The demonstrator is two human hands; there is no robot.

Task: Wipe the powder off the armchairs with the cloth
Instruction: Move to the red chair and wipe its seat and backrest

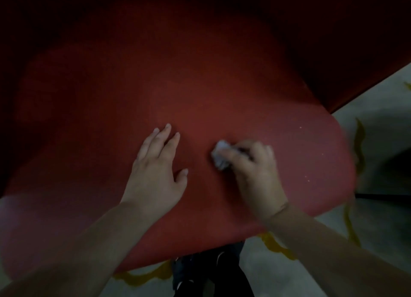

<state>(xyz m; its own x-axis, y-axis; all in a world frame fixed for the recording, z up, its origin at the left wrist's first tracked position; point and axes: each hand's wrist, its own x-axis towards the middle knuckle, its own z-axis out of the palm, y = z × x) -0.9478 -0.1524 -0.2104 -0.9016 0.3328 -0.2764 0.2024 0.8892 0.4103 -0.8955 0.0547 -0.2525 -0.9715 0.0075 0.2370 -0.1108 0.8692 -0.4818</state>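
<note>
A red armchair seat (200,85) fills most of the head view. My right hand (255,170) grips a crumpled white cloth (220,155) and presses it on the seat near the middle. My left hand (155,168) rests flat on the seat just left of the cloth, fingers straight and spread. A few white powder specks (308,179) dot the seat's right side, near its edge.
The chair's dark red back and armrest (333,41) rise at the top and upper right. A pale floor with yellow curling patterns (360,141) lies to the right and below. My dark shoes (206,274) stand under the seat's front edge.
</note>
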